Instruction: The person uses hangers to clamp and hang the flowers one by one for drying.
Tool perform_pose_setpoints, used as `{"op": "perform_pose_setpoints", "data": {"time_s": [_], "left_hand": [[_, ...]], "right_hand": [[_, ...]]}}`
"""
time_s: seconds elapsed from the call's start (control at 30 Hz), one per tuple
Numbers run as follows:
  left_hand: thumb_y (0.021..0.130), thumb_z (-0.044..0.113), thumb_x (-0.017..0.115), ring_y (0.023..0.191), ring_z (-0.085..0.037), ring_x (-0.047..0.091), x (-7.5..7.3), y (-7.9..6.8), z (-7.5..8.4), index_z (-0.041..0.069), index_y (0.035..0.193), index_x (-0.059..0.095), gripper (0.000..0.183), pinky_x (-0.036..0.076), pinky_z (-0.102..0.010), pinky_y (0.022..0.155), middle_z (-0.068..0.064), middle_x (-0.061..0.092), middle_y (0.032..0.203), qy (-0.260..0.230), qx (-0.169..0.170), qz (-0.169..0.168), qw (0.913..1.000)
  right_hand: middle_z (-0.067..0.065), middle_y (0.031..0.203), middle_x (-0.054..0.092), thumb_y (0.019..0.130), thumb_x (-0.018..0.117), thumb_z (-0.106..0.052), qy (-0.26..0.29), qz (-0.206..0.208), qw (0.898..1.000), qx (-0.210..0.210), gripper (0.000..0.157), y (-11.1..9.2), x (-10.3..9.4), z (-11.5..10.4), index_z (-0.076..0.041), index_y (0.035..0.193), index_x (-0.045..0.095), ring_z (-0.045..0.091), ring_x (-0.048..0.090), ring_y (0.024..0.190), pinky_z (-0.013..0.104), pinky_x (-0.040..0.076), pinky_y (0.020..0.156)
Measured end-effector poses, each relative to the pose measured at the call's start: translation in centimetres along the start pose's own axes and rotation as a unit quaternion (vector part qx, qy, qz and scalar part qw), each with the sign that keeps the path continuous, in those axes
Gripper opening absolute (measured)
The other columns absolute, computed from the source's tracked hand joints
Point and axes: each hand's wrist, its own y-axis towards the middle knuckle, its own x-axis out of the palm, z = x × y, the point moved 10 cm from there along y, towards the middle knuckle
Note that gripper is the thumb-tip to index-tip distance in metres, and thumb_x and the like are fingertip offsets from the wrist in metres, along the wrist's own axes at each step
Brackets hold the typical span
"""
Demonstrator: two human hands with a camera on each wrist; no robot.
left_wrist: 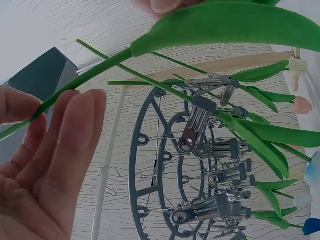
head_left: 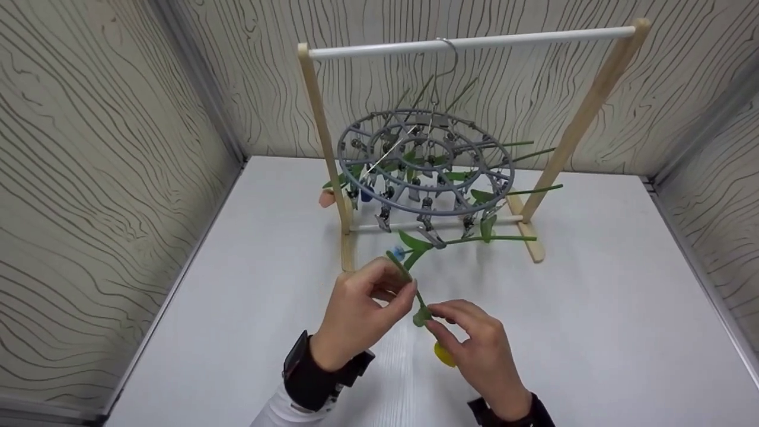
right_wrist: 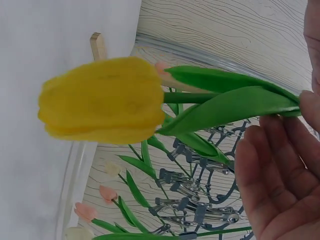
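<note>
A yellow artificial tulip (right_wrist: 100,100) with green leaves is held between both hands in front of the hanging rack. My left hand (head_left: 367,308) pinches its green stem (left_wrist: 95,71) between thumb and fingers. At the leaf base, my right hand (head_left: 480,347) pinches the flower, whose yellow head points down toward me in the head view. Just beyond hangs a round grey clip hanger (head_left: 426,204), its metal clips gripping several tulips by their stems. The nearest clipped one has a blue head (head_left: 399,253) and lies close to my left fingertips.
A wooden stand (head_left: 584,118) with a white top rod (head_left: 510,40) carries the hanger by a hook. The stand's feet rest on a white table (head_left: 237,332). Wood-patterned panels (head_left: 107,178) enclose the table at the back and sides.
</note>
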Motion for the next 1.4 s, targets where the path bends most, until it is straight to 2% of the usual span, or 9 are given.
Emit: {"op": "perform_pose_setpoints", "data": {"time_s": [0.17, 0.33, 0.47, 0.6, 0.73, 0.83, 1.0, 1.17, 1.4], "left_hand": [[0.093, 0.002, 0.072, 0.073, -0.014, 0.074, 0.4, 0.8, 0.7, 0.003, 0.095, 0.067, 0.006, 0.062, -0.021, 0.066, -0.009, 0.075, 0.083, -0.001, 0.03, -0.013, 0.9995], [0.094, 0.005, 0.072, 0.072, -0.016, 0.074, 0.5, 1.4, 0.6, 0.002, 0.096, 0.068, 0.006, 0.062, -0.021, 0.067, -0.01, 0.075, 0.083, 0.001, 0.023, -0.025, 0.9994], [0.093, 0.011, 0.077, 0.071, -0.015, 0.074, 0.4, 1.8, 0.1, 0.003, 0.096, 0.07, 0.011, 0.062, -0.021, 0.067, -0.009, 0.077, 0.085, 0.004, 0.023, -0.033, 0.9992], [0.092, 0.017, 0.079, 0.069, -0.015, 0.073, -1.7, 3.0, -1.8, 0.002, 0.094, 0.073, 0.015, 0.061, -0.022, 0.064, -0.008, 0.078, 0.085, 0.027, 0.002, -0.002, 0.9996], [0.093, 0.018, 0.077, 0.07, -0.016, 0.07, -5.2, 4.6, -5.3, 0.004, 0.094, 0.075, 0.014, 0.06, -0.026, 0.064, -0.007, 0.077, 0.083, 0.075, -0.076, 0.038, 0.9936], [0.093, 0.022, 0.078, 0.082, -0.019, 0.072, -6.5, 5.9, -8.2, 0.005, 0.105, 0.076, 0.021, 0.061, -0.031, 0.072, -0.008, 0.077, 0.094, 0.111, -0.147, 0.007, 0.9828], [0.093, 0.027, 0.079, 0.106, -0.023, 0.071, -5.8, 7.4, -12.1, 0.009, 0.125, 0.072, 0.038, 0.062, -0.036, 0.085, -0.008, 0.074, 0.119, 0.105, -0.209, -0.102, 0.9669], [0.094, 0.027, 0.078, 0.107, -0.02, 0.073, -4.4, 8.2, -13.6, 0.012, 0.12, 0.075, 0.03, 0.061, -0.034, 0.088, -0.006, 0.075, 0.118, 0.053, -0.201, -0.147, 0.967], [0.093, 0.022, 0.079, 0.094, -0.016, 0.073, -3.3, 9.0, -13.1, 0.011, 0.107, 0.08, 0.018, 0.059, -0.029, 0.083, -0.005, 0.079, 0.103, 0.036, -0.175, -0.152, 0.9721]], "right_hand": [[-0.009, 0.098, 0.076, 0.078, 0.086, 0.001, 0.024, 0.011, 0.999, 0.018, 0.034, -0.1, 0.4, 0.7, -0.017, 0.105, 0.079, 0.009, 0.071, 0.085, 0.013, 0.057, 0.078], [-0.006, 0.1, 0.077, 0.082, 0.084, 0.0, 0.044, 0.004, 0.997, 0.057, 0.031, -0.1, 1.1, 1.4, -0.015, 0.109, 0.077, 0.009, 0.072, 0.086, 0.02, 0.061, 0.076], [-0.005, 0.097, 0.077, 0.082, 0.083, 0.001, 0.032, 0.006, 0.998, 0.06, 0.029, -0.3, 1.4, 1.7, -0.011, 0.107, 0.077, 0.007, 0.07, 0.08, 0.015, 0.058, 0.075], [-0.005, 0.094, 0.077, 0.079, 0.084, 0.004, 0.015, 0.009, 0.998, 0.059, 0.03, -0.5, 1.4, 2.4, -0.009, 0.105, 0.077, 0.006, 0.068, 0.077, 0.01, 0.056, 0.074], [-0.006, 0.093, 0.077, 0.082, 0.083, 0.0, -0.003, 0.006, 0.997, 0.072, 0.024, -0.7, 1.2, 3.2, -0.008, 0.104, 0.077, 0.004, 0.067, 0.075, 0.013, 0.057, 0.072], [-0.006, 0.093, 0.077, 0.084, 0.082, -0.003, -0.015, 0.001, 0.996, 0.083, 0.022, -0.8, 1.2, 3.8, -0.008, 0.105, 0.077, 0.003, 0.066, 0.075, 0.017, 0.059, 0.071], [-0.006, 0.093, 0.077, 0.085, 0.082, -0.004, -0.024, -0.008, 0.995, 0.096, 0.021, -1.0, 1.2, 4.4, -0.009, 0.105, 0.077, 0.003, 0.066, 0.076, 0.019, 0.06, 0.071], [-0.006, 0.093, 0.077, 0.087, 0.081, -0.007, -0.025, -0.01, 0.995, 0.095, 0.019, -1.0, 1.2, 4.5, -0.009, 0.105, 0.077, 0.002, 0.067, 0.077, 0.019, 0.059, 0.07], [-0.008, 0.093, 0.076, 0.088, 0.08, -0.009, -0.025, -0.02, 0.992, 0.121, 0.018, -1.0, 1.1, 4.9, -0.01, 0.106, 0.077, 0.001, 0.066, 0.077, 0.021, 0.06, 0.071]]}}
